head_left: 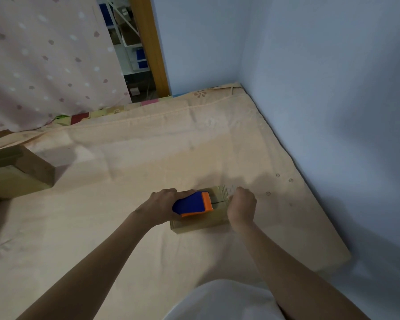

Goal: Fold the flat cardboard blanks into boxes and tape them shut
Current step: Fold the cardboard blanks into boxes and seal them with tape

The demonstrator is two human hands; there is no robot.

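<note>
Far left edge: two cardboard boxes (16, 174), brown, matte, square-cornered, stacked or pressed together, partly cut off by the frame; resting on the bedsheet (136, 162). Sheet peach-coloured cotton, lightly creased, faint flower prints toward the right border; spread over one mattress filling most of the view.

Upper left: one curtain (44, 61), pale pink, thin fabric, scattered small blotch print. Beside it one wooden door frame (150, 42), orange-brown, smooth. Beyond the gap, white shelving with blue bins, blurred.

Centre: left hand (158, 207), fingers wrapped round one tape dispenser (193, 204); firm grasp. Dispenser plastic, blue body, orange front plate with a serrated edge, lying on top of one small cardboard box (201, 221). Box rectangular, folded up, flaps closed, sitting on the sheet just ahead of the person, between the two hands.

Right of dispenser: right hand (241, 209), fingers curled at the box's far right end, pinching a clear strip of tape (231, 189); exact finger contact hard to make out.

Bottom centre: white garment (219, 301), soft, rounded.

Right side: two pale blue walls (333, 88), smooth, meeting in a corner behind the mattress.
</note>
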